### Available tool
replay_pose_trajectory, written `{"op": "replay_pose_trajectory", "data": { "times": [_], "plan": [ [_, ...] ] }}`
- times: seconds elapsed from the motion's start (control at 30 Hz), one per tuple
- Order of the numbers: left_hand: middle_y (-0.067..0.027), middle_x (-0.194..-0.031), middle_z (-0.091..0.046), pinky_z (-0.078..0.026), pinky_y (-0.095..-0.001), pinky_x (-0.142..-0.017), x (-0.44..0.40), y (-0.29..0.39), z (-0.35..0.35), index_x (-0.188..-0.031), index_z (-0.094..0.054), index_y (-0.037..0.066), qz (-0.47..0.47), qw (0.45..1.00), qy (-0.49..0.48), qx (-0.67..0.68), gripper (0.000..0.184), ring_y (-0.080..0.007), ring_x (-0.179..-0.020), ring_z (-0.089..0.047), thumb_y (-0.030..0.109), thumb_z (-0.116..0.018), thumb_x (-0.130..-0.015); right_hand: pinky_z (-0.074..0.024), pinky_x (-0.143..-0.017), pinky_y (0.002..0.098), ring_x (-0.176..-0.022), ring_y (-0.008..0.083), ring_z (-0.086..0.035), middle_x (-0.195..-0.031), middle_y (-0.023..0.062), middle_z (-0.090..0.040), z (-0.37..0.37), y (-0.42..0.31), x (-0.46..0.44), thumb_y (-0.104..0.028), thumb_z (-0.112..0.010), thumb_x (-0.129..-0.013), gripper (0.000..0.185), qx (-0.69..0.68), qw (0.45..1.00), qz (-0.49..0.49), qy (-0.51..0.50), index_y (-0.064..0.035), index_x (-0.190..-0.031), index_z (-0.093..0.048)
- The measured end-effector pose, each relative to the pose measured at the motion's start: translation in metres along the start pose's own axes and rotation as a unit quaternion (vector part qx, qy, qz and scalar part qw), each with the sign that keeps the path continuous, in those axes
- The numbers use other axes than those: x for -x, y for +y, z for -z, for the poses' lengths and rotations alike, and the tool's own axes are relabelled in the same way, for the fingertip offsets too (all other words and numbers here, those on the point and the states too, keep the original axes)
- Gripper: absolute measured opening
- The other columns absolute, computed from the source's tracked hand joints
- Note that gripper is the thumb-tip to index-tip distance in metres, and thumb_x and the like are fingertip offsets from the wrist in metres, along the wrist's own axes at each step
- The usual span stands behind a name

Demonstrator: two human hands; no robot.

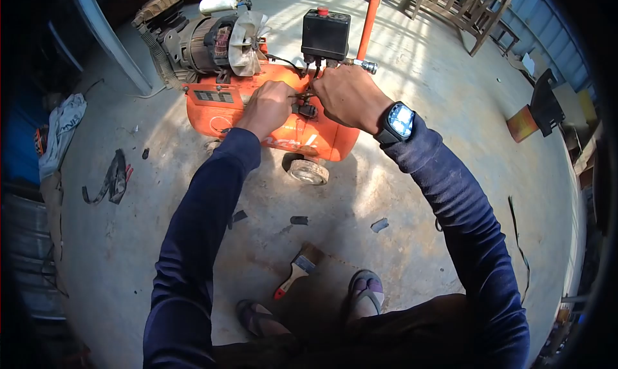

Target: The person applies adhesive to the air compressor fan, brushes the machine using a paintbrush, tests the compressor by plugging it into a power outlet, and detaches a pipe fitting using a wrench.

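An orange air compressor [225, 116] stands on the floor in front of me, with its motor [203, 44] and white fan [246, 46] exposed at the upper left. My left hand [269, 106] is closed over the tank top, its fingertips pinched near a small black fitting [308, 111]. Just to the right, my right hand [347, 95] is curled below the black pressure switch box [326, 34] with its red knob [322, 11], close to the wires under it. What either hand's fingers hold is hidden or too small to name.
A paintbrush [298, 270] lies on the concrete floor near my feet, with dark scraps [299, 220] around it. A wheel [309, 172] supports the tank's front. At the left are a strap [116, 179] and a white bag [63, 134]; a wooden bench [460, 11] stands at the back right.
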State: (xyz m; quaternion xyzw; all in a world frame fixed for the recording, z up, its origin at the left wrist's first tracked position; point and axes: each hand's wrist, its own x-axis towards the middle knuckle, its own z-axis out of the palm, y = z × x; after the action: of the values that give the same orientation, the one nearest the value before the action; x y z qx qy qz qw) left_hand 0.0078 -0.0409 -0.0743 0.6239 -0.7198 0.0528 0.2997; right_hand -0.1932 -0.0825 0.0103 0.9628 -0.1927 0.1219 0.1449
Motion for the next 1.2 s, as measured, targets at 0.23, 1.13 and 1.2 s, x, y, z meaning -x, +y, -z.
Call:
{"op": "replay_pose_trajectory", "data": {
  "times": [0.23,1.13,1.2],
  "plan": [
    [-0.0218,-0.089,-0.07,-0.052,-0.0458,-0.084,-0.008,0.001,0.002,-0.098,-0.073,-0.002,0.031,0.996,-0.066,0.051,0.018,-0.0397,-0.086,-0.066,0.007,-0.062,-0.087,-0.0554,-0.061,0.0403,-0.07,0.0302,-0.07,-0.075,0.0132,-0.069,-0.003,0.005,0.001,-0.019,-0.058,-0.086,0.022,0.013,0.999,0.025,0.025,-0.0053,-0.075,-0.07],
    [-0.0156,-0.093,-0.069,-0.049,-0.0437,-0.086,-0.002,0.012,0.032,-0.096,-0.074,0.003,0.007,0.999,-0.039,0.019,0.021,-0.0336,-0.095,-0.063,0.021,-0.065,-0.092,-0.0515,-0.065,0.0461,-0.074,0.0366,-0.064,-0.079,0.0151,-0.064,-0.031,0.03,0.041,-0.018,-0.056,-0.094,0.014,-0.065,0.996,-0.051,0.025,-0.0073,-0.101,-0.06],
    [-0.0167,-0.093,-0.069,-0.05,-0.0434,-0.086,-0.001,0.009,0.023,-0.098,-0.074,0.002,0.027,0.998,-0.045,0.032,0.021,-0.0339,-0.095,-0.063,0.021,-0.065,-0.091,-0.0517,-0.064,0.0459,-0.073,0.0362,-0.065,-0.077,0.0153,-0.064,-0.021,0.026,0.032,-0.018,-0.056,-0.092,0.014,-0.048,0.998,-0.028,0.039,-0.007,-0.099,-0.062]
  ]
}}
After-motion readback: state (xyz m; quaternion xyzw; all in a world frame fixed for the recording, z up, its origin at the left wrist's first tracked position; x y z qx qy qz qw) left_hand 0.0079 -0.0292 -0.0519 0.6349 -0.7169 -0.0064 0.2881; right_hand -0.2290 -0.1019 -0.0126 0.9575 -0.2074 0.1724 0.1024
